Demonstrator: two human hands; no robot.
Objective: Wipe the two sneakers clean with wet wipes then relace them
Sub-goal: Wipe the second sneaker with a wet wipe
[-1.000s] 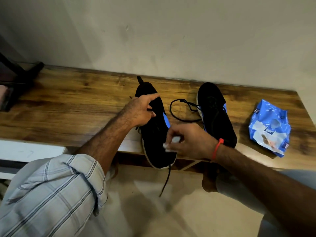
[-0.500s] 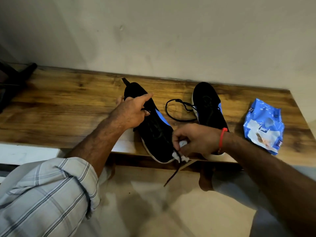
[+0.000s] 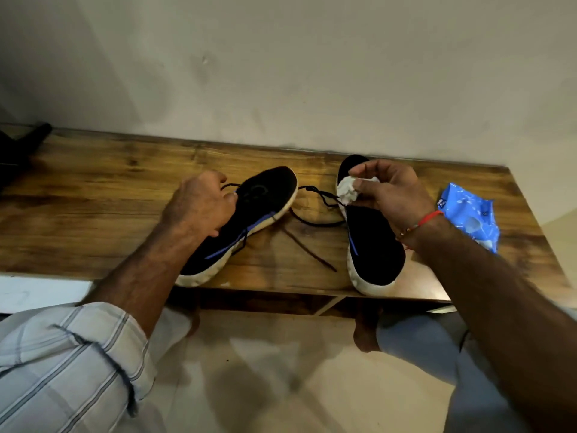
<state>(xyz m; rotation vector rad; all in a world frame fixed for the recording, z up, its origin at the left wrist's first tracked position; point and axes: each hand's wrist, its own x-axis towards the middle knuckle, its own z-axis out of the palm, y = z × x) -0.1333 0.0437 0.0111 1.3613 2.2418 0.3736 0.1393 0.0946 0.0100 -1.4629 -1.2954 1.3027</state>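
Your left hand (image 3: 199,203) grips the left sneaker (image 3: 246,220), tilted on the bench (image 3: 93,198). Your right hand (image 3: 387,195) pinches a crumpled wipe (image 3: 347,190) above the right sneaker (image 3: 371,248), which lies flat on the bench. A loose lace (image 3: 312,220) trails between the sneakers, and the blue wipes pack (image 3: 468,217) sits right of the right sneaker.

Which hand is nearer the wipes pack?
Right. The right hand, pinching a wipe, hovers just left of the wipes pack; the left hand grips the far sneaker.
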